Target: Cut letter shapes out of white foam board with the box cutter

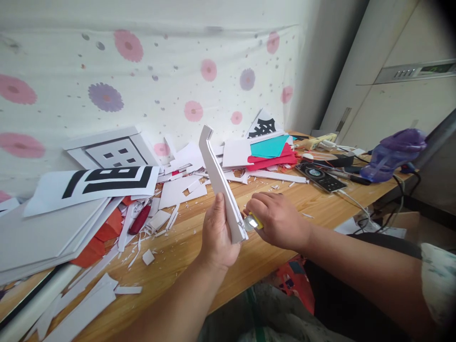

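Observation:
My left hand (218, 235) is closed around the lower part of a long, layered white foam board strip (220, 183) with a bent top end, held tilted above the table. In my right hand (274, 219) is a yellow-handled utility knife (253, 222). Its metal end lies close against the strip's lower right edge; whether the blade touches the board cannot be made out. My right fingers wrap the handle and hide most of it. Below the hands is the wooden table (185, 266), scattered with small white crumbs and offcuts.
Left lie stacked white boards (46, 232), a sheet with black characters (107, 183) and a dark red handle (140, 220). White scraps and teal (269, 147) and red sheets lie behind. To the right are a phone (320, 175) with a cable and a purple bottle (390, 154).

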A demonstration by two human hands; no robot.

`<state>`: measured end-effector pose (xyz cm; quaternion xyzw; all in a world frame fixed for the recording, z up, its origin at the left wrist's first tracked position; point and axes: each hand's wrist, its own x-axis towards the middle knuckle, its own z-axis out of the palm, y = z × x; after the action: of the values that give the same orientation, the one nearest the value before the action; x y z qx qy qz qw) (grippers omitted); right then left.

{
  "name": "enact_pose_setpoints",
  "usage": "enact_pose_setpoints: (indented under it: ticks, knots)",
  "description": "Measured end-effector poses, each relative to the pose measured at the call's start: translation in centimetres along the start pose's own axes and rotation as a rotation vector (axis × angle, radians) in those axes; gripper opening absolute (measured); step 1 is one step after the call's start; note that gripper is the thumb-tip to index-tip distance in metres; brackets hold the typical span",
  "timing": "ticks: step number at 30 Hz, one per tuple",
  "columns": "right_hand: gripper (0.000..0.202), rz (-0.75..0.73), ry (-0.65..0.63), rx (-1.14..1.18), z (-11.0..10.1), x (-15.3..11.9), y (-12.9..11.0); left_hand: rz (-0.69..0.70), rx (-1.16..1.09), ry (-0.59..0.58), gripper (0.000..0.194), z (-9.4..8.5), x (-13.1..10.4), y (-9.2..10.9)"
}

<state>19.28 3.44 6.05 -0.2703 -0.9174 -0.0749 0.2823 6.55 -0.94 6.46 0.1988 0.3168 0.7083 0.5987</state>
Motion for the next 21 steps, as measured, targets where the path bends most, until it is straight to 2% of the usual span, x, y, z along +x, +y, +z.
enact_pose_setpoints:
  ticks: [5, 12, 21]
  knots:
    - [0.015, 0.032, -0.036, 0.005, -0.09, 0.26, -0.33, 0.024, 0.010, 0.020, 0.044, 0.03, 0.07, -0.03]
    - [0.017, 0.031, -0.066, 0.010, -0.25, 0.45, -0.12, -0.109, 0.012, -0.028, 0.044, 0.18, -0.20, 0.24]
    - [0.013, 0.061, -0.062, -0.034, 0.01, 0.64, -0.14, -0.133, -0.048, 0.010, 0.035, 0.33, -0.13, 0.35]
